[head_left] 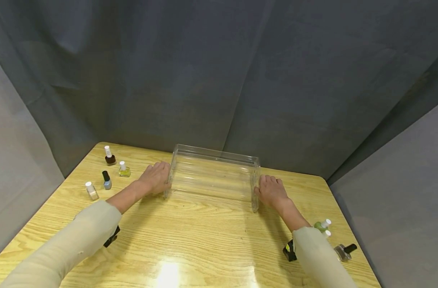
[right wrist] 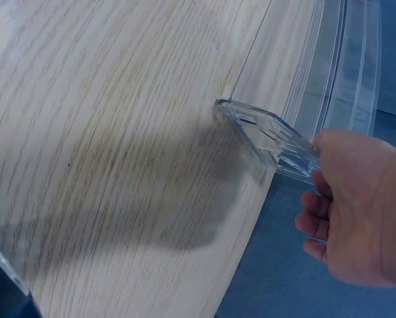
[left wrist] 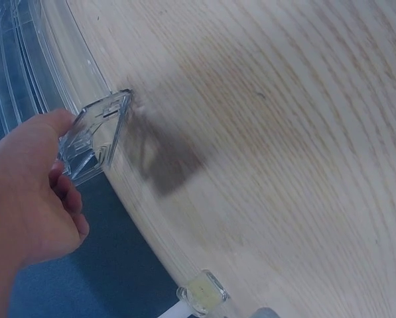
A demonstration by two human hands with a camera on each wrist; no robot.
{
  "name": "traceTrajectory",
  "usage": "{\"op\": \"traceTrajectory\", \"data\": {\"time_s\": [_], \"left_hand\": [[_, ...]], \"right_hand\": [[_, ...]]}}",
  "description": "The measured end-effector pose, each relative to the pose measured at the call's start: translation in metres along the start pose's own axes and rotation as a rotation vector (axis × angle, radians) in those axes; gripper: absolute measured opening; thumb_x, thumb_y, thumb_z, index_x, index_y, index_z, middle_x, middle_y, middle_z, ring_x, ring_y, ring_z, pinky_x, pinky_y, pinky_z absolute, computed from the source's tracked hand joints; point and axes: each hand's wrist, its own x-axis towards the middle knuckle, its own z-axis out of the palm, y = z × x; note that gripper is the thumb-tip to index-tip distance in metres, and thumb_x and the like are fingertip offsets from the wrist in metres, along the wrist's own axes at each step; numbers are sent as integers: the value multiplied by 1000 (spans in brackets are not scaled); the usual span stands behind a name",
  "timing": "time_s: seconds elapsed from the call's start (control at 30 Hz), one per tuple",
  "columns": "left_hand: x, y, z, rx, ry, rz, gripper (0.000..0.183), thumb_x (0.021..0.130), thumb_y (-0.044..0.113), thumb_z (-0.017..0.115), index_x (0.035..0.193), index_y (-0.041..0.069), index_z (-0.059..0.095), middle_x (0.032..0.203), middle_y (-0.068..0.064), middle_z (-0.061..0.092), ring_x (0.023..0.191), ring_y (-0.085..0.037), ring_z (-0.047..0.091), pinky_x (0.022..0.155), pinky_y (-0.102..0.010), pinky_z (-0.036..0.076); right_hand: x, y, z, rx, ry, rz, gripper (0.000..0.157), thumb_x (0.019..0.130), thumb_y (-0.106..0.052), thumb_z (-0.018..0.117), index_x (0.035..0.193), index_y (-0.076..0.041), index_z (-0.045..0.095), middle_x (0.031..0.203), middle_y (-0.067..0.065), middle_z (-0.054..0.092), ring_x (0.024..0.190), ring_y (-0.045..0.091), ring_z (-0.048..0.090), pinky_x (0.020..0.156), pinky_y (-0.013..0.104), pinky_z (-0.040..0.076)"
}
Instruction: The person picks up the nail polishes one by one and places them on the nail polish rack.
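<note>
A clear plastic tiered rack (head_left: 219, 155) stands near the far edge of the wooden table. My left hand (head_left: 156, 178) grips its left end; in the left wrist view the thumb lies on the upper edge of the clear side panel (left wrist: 95, 136) and the fingers curl behind it. At the opposite end my right hand (head_left: 271, 191) holds the rack the same way, thumb against the right side panel (right wrist: 270, 136) with fingers curled below. The front corners of both panels appear to touch the tabletop. No bottles are on the rack.
At the table's left stand a dark nail polish bottle (head_left: 110, 159), a yellow-green one (head_left: 124, 172), a blue-grey one (head_left: 107, 184) and a pale one (head_left: 93, 194). Near my right forearm are a green bottle (head_left: 320, 227) and a tipped black-capped bottle (head_left: 343, 253). A grey curtain (head_left: 219, 80) hangs behind.
</note>
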Motion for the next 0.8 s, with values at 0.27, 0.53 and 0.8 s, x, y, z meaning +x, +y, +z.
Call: {"op": "traceTrajectory", "data": {"time_s": [0.27,0.53,0.8], "left_hand": [[3,-2,3,-3,9,-16,39,94,27,68,115,2,47,110,-12,49,97,-29,46,79,-44,38],[4,-2,4,17,39,-15,38,94,28,68,111,2,47,104,-10,49,94,-29,46,76,-42,38],[-3,-5,12,94,129,19,51,95,36,65,119,-6,49,109,-17,54,98,-33,52,78,-46,44]], "right_hand": [[1,1,2,1,30,-7,28,105,-29,48,92,-5,40,88,10,43,88,33,46,81,50,34],[2,-1,3,-43,54,14,30,105,-30,48,96,-3,41,91,13,45,95,37,48,88,53,35],[-6,0,-17,-10,60,101,41,104,-38,48,104,2,46,97,18,50,97,39,50,86,54,36]]}}
